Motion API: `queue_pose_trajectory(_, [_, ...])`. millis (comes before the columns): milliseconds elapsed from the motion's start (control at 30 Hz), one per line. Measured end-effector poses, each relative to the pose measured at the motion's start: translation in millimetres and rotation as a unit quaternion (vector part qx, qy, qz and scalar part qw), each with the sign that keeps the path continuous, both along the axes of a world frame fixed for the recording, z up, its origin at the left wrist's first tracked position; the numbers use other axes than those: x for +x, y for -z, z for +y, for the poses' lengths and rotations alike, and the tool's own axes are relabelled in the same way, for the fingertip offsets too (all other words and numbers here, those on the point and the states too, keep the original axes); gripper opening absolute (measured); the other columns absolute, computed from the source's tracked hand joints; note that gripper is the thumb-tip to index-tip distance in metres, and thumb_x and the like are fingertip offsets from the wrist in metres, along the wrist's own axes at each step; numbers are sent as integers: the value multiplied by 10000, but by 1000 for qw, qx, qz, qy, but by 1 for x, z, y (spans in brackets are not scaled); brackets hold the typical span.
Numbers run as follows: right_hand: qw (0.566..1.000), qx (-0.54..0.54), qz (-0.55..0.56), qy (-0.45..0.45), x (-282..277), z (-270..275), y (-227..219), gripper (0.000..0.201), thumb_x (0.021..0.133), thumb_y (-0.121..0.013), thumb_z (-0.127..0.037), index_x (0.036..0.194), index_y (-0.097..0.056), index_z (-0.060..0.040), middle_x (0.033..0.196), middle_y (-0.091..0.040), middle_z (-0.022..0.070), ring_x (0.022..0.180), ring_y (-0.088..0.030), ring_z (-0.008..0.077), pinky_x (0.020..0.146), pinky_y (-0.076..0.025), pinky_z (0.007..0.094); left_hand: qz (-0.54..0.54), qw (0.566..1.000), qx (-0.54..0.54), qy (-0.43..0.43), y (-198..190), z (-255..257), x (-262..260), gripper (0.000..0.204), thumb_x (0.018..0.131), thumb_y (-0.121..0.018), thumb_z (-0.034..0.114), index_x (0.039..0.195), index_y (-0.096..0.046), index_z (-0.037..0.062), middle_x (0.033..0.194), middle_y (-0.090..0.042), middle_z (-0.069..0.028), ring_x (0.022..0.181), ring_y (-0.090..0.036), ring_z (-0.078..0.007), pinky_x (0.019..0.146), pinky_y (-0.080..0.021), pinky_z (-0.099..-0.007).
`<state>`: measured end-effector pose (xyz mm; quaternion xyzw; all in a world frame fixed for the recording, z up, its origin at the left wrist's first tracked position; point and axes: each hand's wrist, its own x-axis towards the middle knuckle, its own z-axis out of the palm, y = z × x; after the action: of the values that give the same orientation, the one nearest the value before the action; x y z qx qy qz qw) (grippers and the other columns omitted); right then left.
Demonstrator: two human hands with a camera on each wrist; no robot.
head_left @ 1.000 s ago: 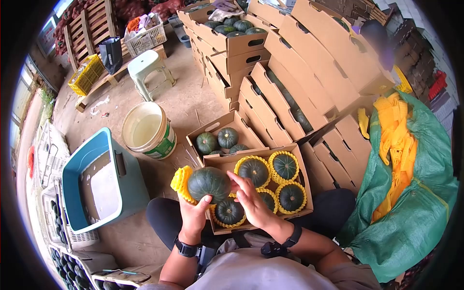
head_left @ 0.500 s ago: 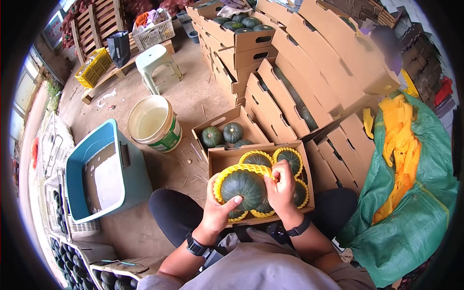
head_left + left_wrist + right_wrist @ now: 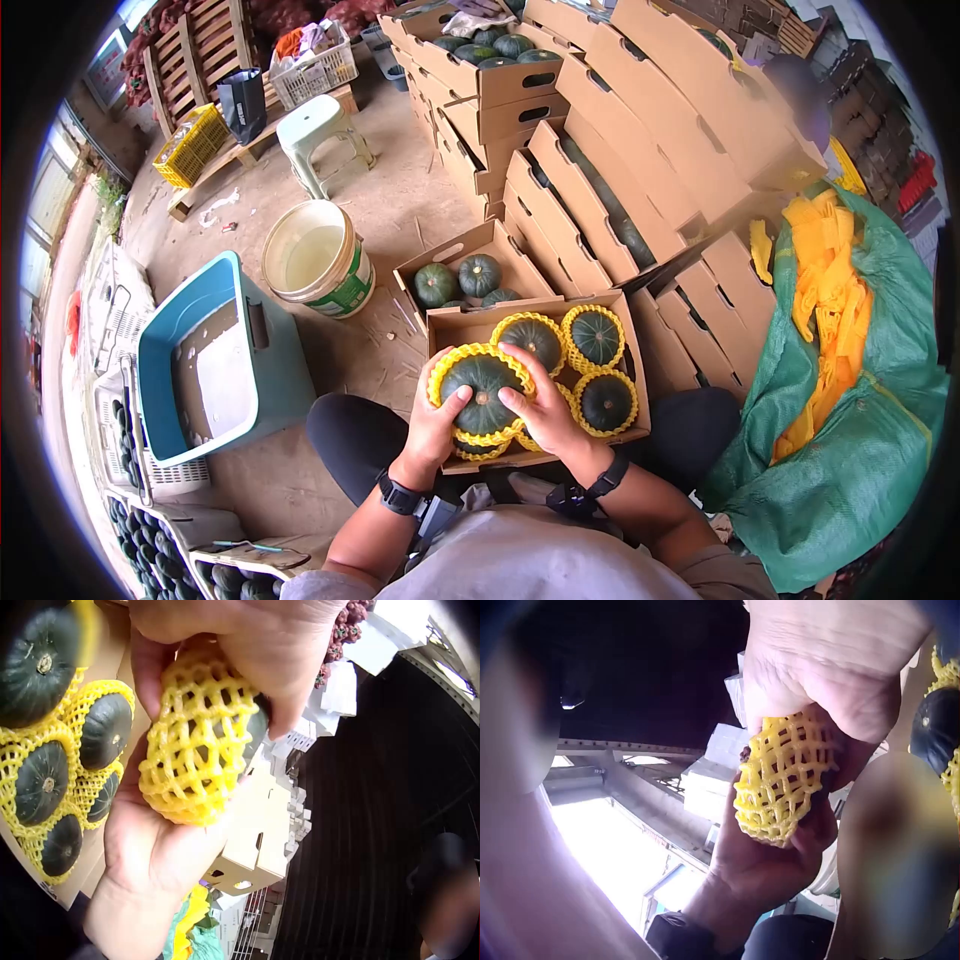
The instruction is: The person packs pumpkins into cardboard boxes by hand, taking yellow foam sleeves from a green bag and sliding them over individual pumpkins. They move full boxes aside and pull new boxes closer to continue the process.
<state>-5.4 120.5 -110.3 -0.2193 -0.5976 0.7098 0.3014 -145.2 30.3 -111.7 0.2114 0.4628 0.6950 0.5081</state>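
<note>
Both hands hold a dark green pumpkin (image 3: pixel 478 378) in a yellow foam net (image 3: pixel 196 750) above an open cardboard box (image 3: pixel 462 326). My left hand (image 3: pixel 430 428) grips its left side, thumb on the upper face. From the right, my right hand (image 3: pixel 548 412) curls round the net, its thumb also on top near the stem end. The wrist views show the mesh wrapped over the underside between both palms. Inside the box sit several netted pumpkins, among them a netted pumpkin (image 3: pixel 606 402) at the right; the held one hides part of the near left ones.
Behind lies another box (image 3: pixel 525 272) with bare pumpkins (image 3: pixel 480 273). Stacked cartons (image 3: pixel 650 130) rise at the back right. A green sack (image 3: pixel 850 490) with yellow nets (image 3: pixel 835 300) is at the right. A blue tub (image 3: pixel 278 375) and a bucket (image 3: pixel 345 285) stand left.
The bunched net at the pumpkin's left has been pulled over and around it. My right hand has gone from its open reach to gripping the pumpkin's right side.
</note>
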Motion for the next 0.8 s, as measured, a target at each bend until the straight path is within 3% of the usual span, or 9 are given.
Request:
queue_pose_trajectory(100, [981,-173,84,5,-3,-2,13,574,958,-500,-296,1417,-291,-20,1429,-346,119,1322,-315,192,1093,-238,338,-262,959,87,72,6,-10,3,782,837,-576,548,1418,-296,106,1387,-405,-117,1263,-428,-275,1049,-363,-454])
queue_pose_trajectory(133, [999,-23,-8,-42,0,6,9,645,951,-495,-340,1442,-220,-25,1460,-290,149,1364,-262,243,1105,-218,374,-359,921,119,92,9,-14,5,806,841,-530,612,1432,-283,123,1417,-381,-114,1288,-407,-289,1059,-350,-480])
queue_pose_trajectory(233, [875,391,-285,-33,0,8,5,894,826,-639,-456,1464,-155,-60,1398,-256,332,1319,-265,470,1081,-273,456,-380,918,44,108,22,-20,-5,769,862,-499,605,1428,-284,131,1437,-356,-107,1322,-358,-289,1080,-323,-481])
queue_pose_trajectory(367, [949,239,-150,-143,-19,16,5,1024,733,-761,-402,1467,-121,-85,1382,-326,268,1271,-371,396,1052,-323,446,-31,996,-78,27,30,-11,2,552,946,-510,393,1349,-252,119,1202,-481,-93,1159,-477,-223,899,-474,-341])
queue_pose_trajectory(433, [983,-101,-35,-148,-30,36,27,937,751,-763,-363,1436,-191,-81,1364,-363,194,1258,-394,292,1049,-329,419,-75,979,-161,97,5,-11,-29,510,958,-476,411,1338,-279,133,1105,-503,-83,1070,-512,-199,738,-522,-316])
queue_pose_trajectory(467, [972,-213,37,-89,-36,37,31,834,764,-762,-348,1384,-275,-78,1317,-394,148,1244,-382,231,1045,-328,396,83,972,-201,87,17,-14,-45,496,959,-437,464,1320,-315,146,1076,-544,-77,1002,-564,-196,632,-512,-281])
queue_pose_trajectory(567, [970,219,-98,49,-65,44,53,833,712,-775,-361,1348,-323,-68,1302,-385,163,1246,-379,282,1039,-326,394,567,717,-387,120,46,-6,-66,425,886,-524,425,1136,-515,81,864,-663,-165,821,-653,-333,659,-514,-430])
queue_pose_trajectory(633, [903,393,-146,90,-80,38,62,792,603,-817,-269,1299,-443,-207,1227,-392,202,1164,-403,405,957,-386,477,579,706,-382,144,57,-5,-70,342,852,-541,364,991,-587,56,817,-651,-196,802,-636,-370,698,-499,-467])
queue_pose_trajectory(800, [682,476,-543,-115,-118,26,61,629,632,-776,-349,1219,-556,-287,1209,-437,167,1131,-425,375,868,-396,515,575,717,-372,133,67,-4,-73,289,828,-540,304,815,-643,35,763,-636,-219,763,-622,-404,711,-498,-480])
